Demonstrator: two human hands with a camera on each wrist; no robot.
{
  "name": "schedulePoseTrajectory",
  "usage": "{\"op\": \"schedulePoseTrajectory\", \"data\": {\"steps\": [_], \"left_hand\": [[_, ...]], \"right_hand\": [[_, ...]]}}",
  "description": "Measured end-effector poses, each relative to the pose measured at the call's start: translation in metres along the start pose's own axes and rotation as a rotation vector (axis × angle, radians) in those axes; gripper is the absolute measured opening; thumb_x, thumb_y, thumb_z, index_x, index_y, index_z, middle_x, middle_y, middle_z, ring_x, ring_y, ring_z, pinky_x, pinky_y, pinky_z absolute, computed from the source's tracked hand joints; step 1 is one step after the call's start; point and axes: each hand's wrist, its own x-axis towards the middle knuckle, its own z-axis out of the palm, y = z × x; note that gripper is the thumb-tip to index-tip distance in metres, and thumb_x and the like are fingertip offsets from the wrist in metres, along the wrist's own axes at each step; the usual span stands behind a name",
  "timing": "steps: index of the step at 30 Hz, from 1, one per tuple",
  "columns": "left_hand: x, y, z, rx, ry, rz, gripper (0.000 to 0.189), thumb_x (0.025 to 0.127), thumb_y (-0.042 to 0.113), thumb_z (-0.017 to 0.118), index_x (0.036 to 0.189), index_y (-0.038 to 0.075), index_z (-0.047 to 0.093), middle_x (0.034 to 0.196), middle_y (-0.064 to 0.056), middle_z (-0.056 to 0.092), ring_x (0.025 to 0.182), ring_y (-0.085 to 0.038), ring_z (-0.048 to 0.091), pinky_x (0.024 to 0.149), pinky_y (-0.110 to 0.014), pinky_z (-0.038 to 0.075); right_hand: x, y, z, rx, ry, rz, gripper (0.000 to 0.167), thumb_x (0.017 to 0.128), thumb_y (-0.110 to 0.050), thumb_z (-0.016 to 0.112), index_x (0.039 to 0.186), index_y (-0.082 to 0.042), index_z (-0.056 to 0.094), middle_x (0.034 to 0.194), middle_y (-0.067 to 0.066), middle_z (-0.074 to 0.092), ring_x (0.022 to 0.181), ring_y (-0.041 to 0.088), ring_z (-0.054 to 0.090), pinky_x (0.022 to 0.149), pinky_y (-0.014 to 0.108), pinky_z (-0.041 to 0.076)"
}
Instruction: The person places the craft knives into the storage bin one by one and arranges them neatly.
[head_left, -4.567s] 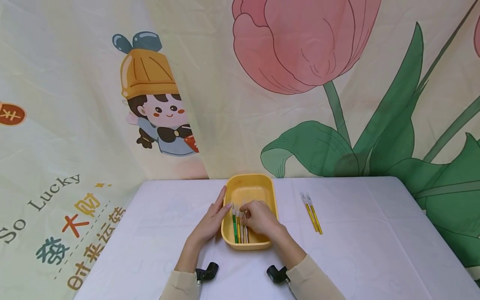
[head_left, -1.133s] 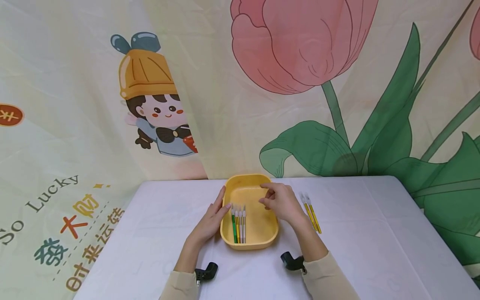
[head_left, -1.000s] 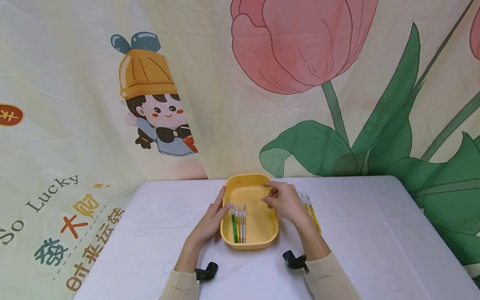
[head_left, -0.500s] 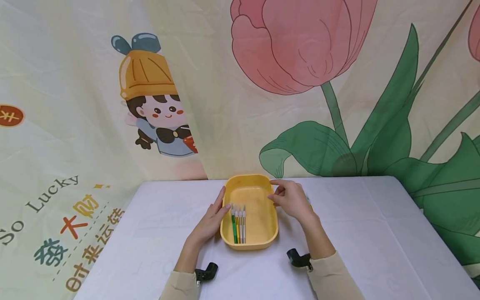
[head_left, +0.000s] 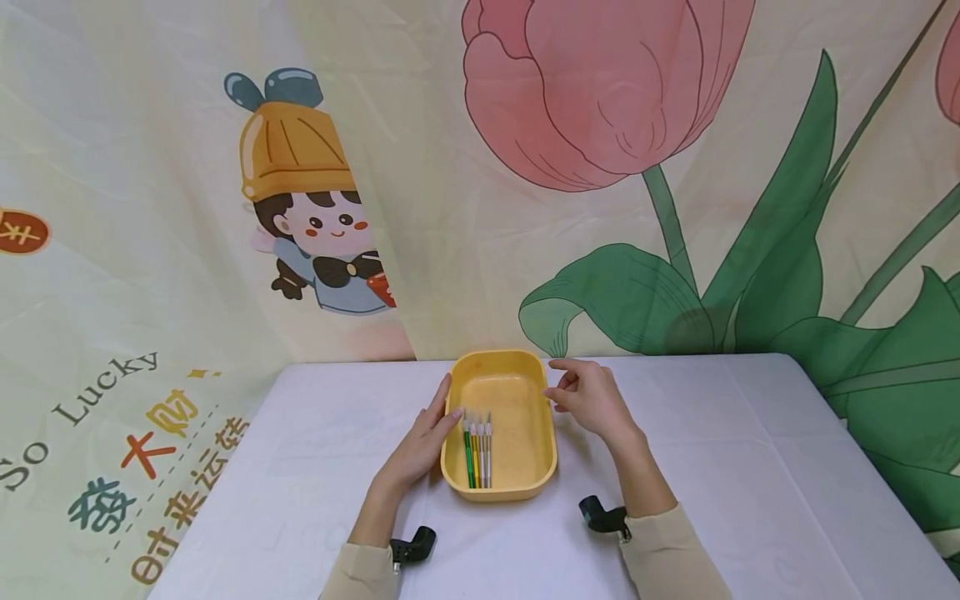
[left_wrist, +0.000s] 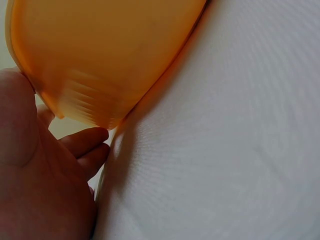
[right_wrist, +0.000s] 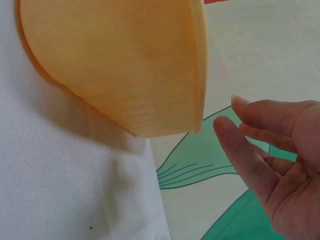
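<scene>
A yellow plastic tray (head_left: 525,450) lies on the table, its long side pointing away from me. Inside, along its left wall, several slim pen-like sticks (head_left: 477,454) lie side by side, green, yellow and silvery, with pale clear tips. My left hand (head_left: 420,437) holds the tray's left side, thumb over the rim and fingers along the outer wall (left_wrist: 100,95). Just beyond the right rim hovers my right hand (head_left: 596,404). In the right wrist view its thumb and loosely bent fingers (right_wrist: 270,117) are apart, with nothing between them.
A white cloth covers the table (head_left: 735,467). Right behind its far edge hangs a printed backdrop (head_left: 450,208) with a tulip and a cartoon figure. Black wrist cameras (head_left: 602,517) sit at both sleeves.
My right hand was at the sticks in the tray, then drew away rightward past the rim. It now hides two yellow sticks seen earlier on the table. The left hand has stayed in place.
</scene>
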Motion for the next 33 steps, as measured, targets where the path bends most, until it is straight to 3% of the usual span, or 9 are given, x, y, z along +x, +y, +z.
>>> {"op": "schedulePoseTrajectory", "data": {"steps": [19,33], "left_hand": [[0.001,-0.001,0.001,-0.005,-0.001,-0.016,0.063,0.111,0.045,0.043,0.164,0.05,0.009,0.171,0.024,0.014,0.162,-0.012,0.008,0.131,-0.053,-0.011],[0.0,0.0,0.0,-0.005,0.001,0.001,0.064,0.112,0.041,0.043,0.166,0.046,0.008,0.172,0.021,0.014,0.163,-0.013,0.008,0.13,-0.055,-0.011]], "right_hand": [[0.002,0.013,-0.012,-0.024,0.011,0.044,0.053,0.09,-0.011,0.081,0.14,-0.004,0.064,0.086,0.01,0.067,0.075,0.032,0.076,0.059,0.028,0.054],[0.001,0.022,-0.019,-0.067,0.009,0.078,0.052,0.091,-0.012,0.081,0.139,-0.004,0.065,0.085,0.009,0.066,0.076,0.032,0.075,0.059,0.028,0.054]]}}
